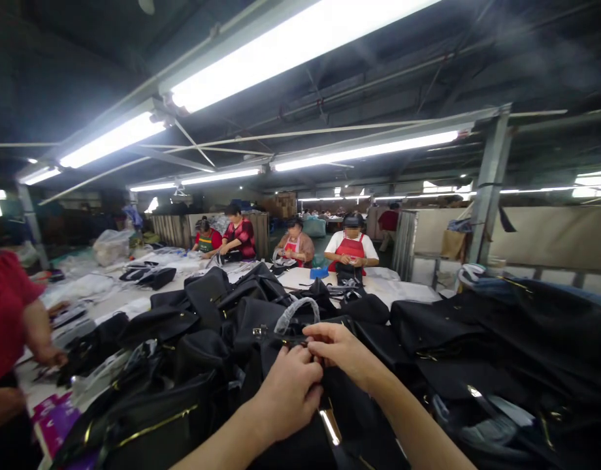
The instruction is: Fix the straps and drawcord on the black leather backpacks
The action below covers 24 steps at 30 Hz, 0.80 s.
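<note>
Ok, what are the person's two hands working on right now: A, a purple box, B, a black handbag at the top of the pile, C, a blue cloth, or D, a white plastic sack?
B: both the left hand and the right hand pinch at the black handbag, just below its wrapped handle.

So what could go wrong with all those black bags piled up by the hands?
Both hands, the left hand and the right hand, pinch small fittings on one black bag, so a finger might get nipped on a metal clasp. The pile of black bags is heaped high and close, so one could slide off the white table. The wrapped handle might snag.
</note>
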### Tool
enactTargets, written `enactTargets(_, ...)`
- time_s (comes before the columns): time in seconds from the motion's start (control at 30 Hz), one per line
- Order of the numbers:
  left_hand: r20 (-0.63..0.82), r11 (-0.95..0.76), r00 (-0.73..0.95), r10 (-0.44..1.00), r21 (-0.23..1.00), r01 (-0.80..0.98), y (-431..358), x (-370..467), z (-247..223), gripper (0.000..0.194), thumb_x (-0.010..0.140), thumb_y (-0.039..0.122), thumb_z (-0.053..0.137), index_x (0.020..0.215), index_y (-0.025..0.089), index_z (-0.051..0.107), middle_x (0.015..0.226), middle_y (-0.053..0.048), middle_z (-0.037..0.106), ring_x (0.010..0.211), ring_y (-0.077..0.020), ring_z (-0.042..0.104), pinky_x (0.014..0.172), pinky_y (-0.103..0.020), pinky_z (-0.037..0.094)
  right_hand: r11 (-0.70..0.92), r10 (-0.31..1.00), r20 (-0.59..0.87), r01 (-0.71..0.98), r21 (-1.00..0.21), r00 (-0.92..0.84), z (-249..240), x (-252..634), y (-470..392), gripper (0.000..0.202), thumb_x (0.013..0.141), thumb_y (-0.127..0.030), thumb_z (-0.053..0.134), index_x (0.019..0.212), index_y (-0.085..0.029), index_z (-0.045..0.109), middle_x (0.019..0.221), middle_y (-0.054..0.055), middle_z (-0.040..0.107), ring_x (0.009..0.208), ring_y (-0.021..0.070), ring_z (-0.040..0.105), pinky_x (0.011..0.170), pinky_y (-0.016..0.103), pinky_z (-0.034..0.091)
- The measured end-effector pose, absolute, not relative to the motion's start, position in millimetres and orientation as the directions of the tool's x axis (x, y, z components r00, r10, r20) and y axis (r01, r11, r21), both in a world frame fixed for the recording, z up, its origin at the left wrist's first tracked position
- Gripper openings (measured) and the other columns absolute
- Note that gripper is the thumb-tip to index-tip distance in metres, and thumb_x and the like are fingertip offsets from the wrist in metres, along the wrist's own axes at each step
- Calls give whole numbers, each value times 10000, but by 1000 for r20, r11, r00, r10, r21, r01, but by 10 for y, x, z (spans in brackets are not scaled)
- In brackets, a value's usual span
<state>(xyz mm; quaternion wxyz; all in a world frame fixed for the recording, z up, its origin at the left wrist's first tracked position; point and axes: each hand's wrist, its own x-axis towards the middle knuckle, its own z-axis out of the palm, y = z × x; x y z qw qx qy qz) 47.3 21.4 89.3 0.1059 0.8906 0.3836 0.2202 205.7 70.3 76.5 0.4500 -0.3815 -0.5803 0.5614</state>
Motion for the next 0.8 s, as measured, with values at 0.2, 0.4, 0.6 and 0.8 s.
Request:
enactTargets(0.2,410,-498,283,867,707,502,562,189,1171,300,907,339,457,657,198,544,636,-2,610,627,-157,571,631,-263,422,-78,937,55,-362,-929,-345,628,2174,666,466,587,-358,872,958,-133,702,663,-20,601,615,108,559,657,283,512)
enactTargets(0.4,310,-349,161,937,826,442,1294,178,1182,235,683,316,644,863,170,604,820,-46,666,796,-211,612,714,-297,447,-109,952,20,-400,-910,-306,594,2165,646,450,561,-401,881,867,-141,677,630,-35,550,563,77,501,516,188,452)
enactTargets(0.6,191,-302,337,922,900,315,1394,354,1084,186,698,345,605,728,164,575,592,17,590,550,-124,529,570,-245,407,-119,962,-13,-376,-919,-273,629,2279,670,412,567,-400,873,742,-151,595,706,12,628,492,35,433,375,119,195)
enactTargets(0.8,118,-204,342,932,952,229,1387,282,1131,297,622,405,690,739,160,569,548,44,534,485,-90,474,505,-220,362,-153,972,-61,-411,-899,-229,731,2431,629,487,512,-408,923,815,-166,628,630,-35,567,486,30,472,350,80,254)
